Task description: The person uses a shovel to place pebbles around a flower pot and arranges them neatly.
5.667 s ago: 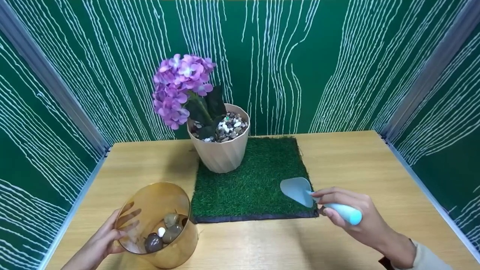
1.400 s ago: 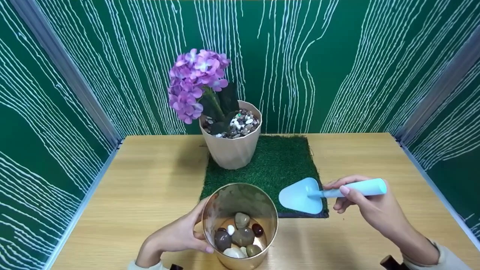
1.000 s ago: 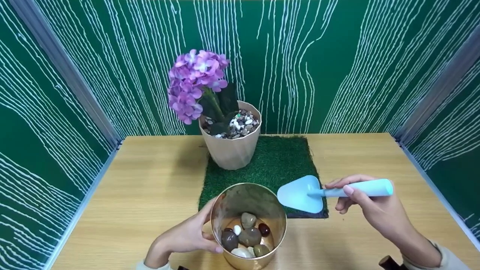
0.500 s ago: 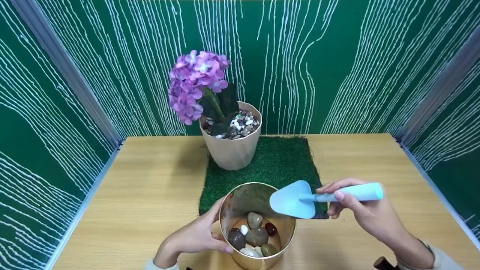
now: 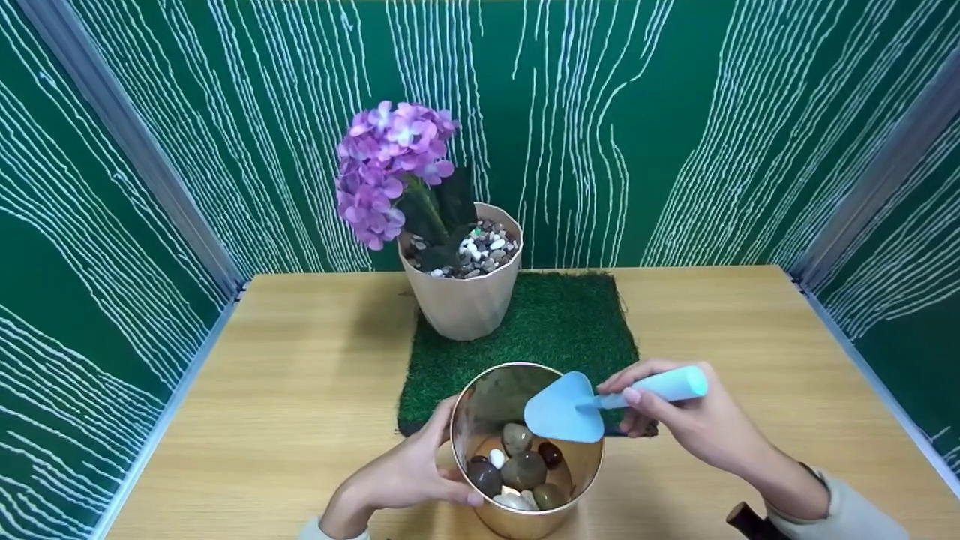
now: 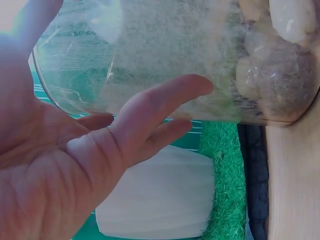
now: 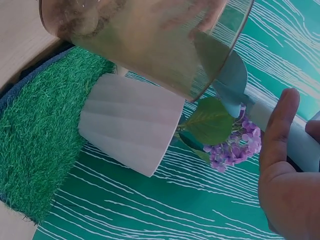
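Head view: on a wooden counter (image 5: 300, 360), the left hand (image 5: 409, 472) grips a see-through amber container (image 5: 487, 401) at its side; stones (image 5: 523, 470) lie at its bottom; the right hand (image 5: 694, 420) pinches the handle of a pale blue trowel (image 5: 566, 411), its blade over the container's mouth; beyond, a pot (image 5: 459, 304) with a purple flower (image 5: 397, 165) stands on a grass mat (image 5: 559, 330); a steady left grip and a steeper blade, slid low beneath a stone, would probably scoop best; whether the container tilts is hard to tell.

Left wrist view: digits bear on the container's wall; the hand is cut off at the left edge; the trowel cannot be made out.

Right wrist view: the blade crosses the rim, its tip showing dimly through the wall, seemingly well above the stones; the handle runs out of frame, so some fingers are hidden.
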`<state>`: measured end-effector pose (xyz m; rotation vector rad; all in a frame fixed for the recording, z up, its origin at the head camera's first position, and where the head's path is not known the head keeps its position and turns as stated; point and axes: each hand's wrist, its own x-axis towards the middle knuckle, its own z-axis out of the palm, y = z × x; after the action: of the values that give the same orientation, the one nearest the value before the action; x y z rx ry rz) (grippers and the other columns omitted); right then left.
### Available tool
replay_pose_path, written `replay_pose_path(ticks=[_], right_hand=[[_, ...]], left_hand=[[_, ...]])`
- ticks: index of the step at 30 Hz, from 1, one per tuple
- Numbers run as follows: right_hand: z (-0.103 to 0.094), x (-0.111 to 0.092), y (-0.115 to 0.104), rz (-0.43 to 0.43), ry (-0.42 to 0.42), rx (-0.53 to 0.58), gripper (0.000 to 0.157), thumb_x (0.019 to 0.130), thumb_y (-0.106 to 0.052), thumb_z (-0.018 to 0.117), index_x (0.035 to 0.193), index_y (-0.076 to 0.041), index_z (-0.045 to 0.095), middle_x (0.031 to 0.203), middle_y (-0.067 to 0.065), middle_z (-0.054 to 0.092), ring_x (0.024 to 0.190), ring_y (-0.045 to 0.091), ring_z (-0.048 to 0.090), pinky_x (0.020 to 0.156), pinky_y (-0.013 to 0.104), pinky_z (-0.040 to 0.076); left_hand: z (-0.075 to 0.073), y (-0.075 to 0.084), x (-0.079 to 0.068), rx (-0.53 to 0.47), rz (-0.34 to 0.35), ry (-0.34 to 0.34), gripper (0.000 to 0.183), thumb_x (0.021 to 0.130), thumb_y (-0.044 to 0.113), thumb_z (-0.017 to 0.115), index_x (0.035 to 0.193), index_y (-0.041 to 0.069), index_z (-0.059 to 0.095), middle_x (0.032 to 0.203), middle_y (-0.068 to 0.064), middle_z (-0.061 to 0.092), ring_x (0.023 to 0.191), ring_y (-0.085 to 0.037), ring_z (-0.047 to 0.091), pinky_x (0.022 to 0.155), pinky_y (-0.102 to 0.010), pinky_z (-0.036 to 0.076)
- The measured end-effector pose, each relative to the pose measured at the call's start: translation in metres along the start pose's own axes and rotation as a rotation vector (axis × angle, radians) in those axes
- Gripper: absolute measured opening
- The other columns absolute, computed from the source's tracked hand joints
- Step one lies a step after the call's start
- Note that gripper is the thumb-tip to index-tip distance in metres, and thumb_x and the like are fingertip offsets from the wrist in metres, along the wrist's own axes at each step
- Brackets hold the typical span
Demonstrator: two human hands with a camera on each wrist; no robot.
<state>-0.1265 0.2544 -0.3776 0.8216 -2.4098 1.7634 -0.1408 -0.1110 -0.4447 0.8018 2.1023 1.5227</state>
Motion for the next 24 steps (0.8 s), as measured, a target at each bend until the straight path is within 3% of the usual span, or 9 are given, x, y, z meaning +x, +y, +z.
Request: replay_pose_path(ticks=[4,10,14,16,19,24], right_hand=[[0.003,0.005,0.001,0.061,-0.048,0.023,0.018,0.105,0.001,0.06,0.114,0.002,0.076,0.091,-0.001,0.079,0.068,0.012,0.074,0.061,0.03,0.063],[0.009,0.013,0.003,0.11,-0.129,0.086,0.017,0.105,-0.003,0.061,0.114,0.003,0.074,0.098,0.009,0.079,0.071,0.01,0.073,0.068,0.036,0.066],[0.013,0.018,0.006,0.074,-0.169,0.056,0.013,0.104,-0.001,0.063,0.109,0.002,0.075,0.105,0.021,0.076,0.07,0.009,0.073,0.064,0.037,0.066],[0.015,0.02,0.007,0.061,-0.186,0.03,0.012,0.103,-0.001,0.064,0.107,0.001,0.075,0.107,0.024,0.075,0.07,0.009,0.073,0.062,0.036,0.065],[0.018,0.023,0.008,0.073,-0.214,-0.002,0.011,0.103,-0.003,0.065,0.106,0.0,0.075,0.104,0.024,0.075,0.07,0.007,0.072,0.062,0.035,0.065],[0.022,0.028,0.01,0.128,-0.25,-0.054,0.014,0.104,-0.011,0.066,0.108,-0.001,0.075,0.097,0.02,0.076,0.071,0.009,0.073,0.065,0.031,0.064]], left_hand=[[0.004,0.004,0.002,0.014,-0.018,0.012,0.111,0.08,0.024,0.095,0.164,0.013,0.022,0.168,-0.011,0.037,0.157,-0.032,0.035,0.127,-0.041,0.029],[0.009,0.006,0.004,0.036,-0.018,0.026,0.112,0.08,0.025,0.095,0.163,0.01,0.022,0.168,-0.014,0.037,0.156,-0.034,0.035,0.127,-0.038,0.028],[0.003,0.004,0.003,-0.016,0.001,-0.041,0.112,0.083,0.035,0.093,0.164,0.01,0.019,0.17,-0.016,0.032,0.157,-0.039,0.034,0.125,-0.04,0.034],[-0.002,0.001,0.004,-0.068,0.031,-0.094,0.107,0.089,0.04,0.087,0.164,0.009,0.018,0.171,-0.018,0.028,0.158,-0.042,0.033,0.125,-0.041,0.034],[-0.008,-0.002,0.005,-0.198,0.007,-0.155,0.092,0.1,0.046,0.072,0.164,0.008,0.019,0.172,-0.02,0.022,0.159,-0.046,0.029,0.118,-0.046,0.045],[-0.008,0.006,0.006,-0.309,-0.131,-0.083,0.059,0.113,0.038,0.049,0.161,0.01,0.028,0.169,-0.023,0.028,0.156,-0.045,0.033,0.105,-0.057,0.055]])
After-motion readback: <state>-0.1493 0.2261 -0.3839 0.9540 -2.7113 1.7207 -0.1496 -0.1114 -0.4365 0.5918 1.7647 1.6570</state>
